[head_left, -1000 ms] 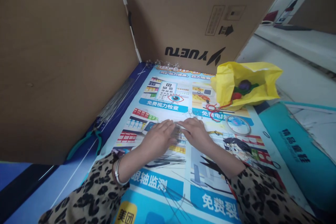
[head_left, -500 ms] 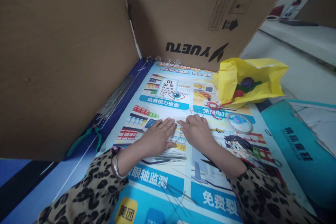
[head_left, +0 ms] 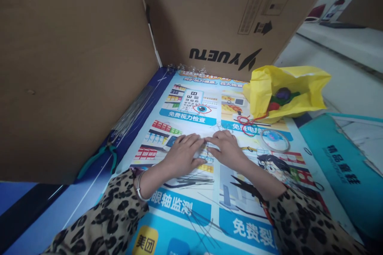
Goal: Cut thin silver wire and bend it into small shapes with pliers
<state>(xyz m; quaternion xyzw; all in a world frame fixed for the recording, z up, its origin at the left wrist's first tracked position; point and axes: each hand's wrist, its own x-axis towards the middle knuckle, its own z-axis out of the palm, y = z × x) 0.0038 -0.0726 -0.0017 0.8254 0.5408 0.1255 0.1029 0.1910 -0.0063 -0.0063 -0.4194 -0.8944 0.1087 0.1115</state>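
My left hand [head_left: 184,154] rests low over the printed poster [head_left: 197,130], its fingers close together and the thumb lower. My right hand [head_left: 226,148] meets it from the right, index fingertip against the left fingertips. A thin wire [head_left: 207,150] shows between the two hands, gripped at the fingertips; its ends are too fine to follow. Beyond my right hand lie bent thin wires [head_left: 220,125]. Several straight wires [head_left: 191,180] lie below my left hand, with more loose wires [head_left: 202,227] nearer me. Black scissor blades [head_left: 243,185] stick out beside my right forearm.
Cardboard panels [head_left: 209,16] stand at the back and left. Green-handled pliers [head_left: 97,159] and a wire bundle [head_left: 128,113] lie left. Rightward are a yellow bag [head_left: 311,91] with coloured bundles, red cord [head_left: 247,121], a tape roll [head_left: 274,140] and a teal box [head_left: 338,171].
Both hands stay together at nearly the same spot; the right fingers have shifted slightly. More of the scissors shows beside the right forearm. The whole view has moved a little.
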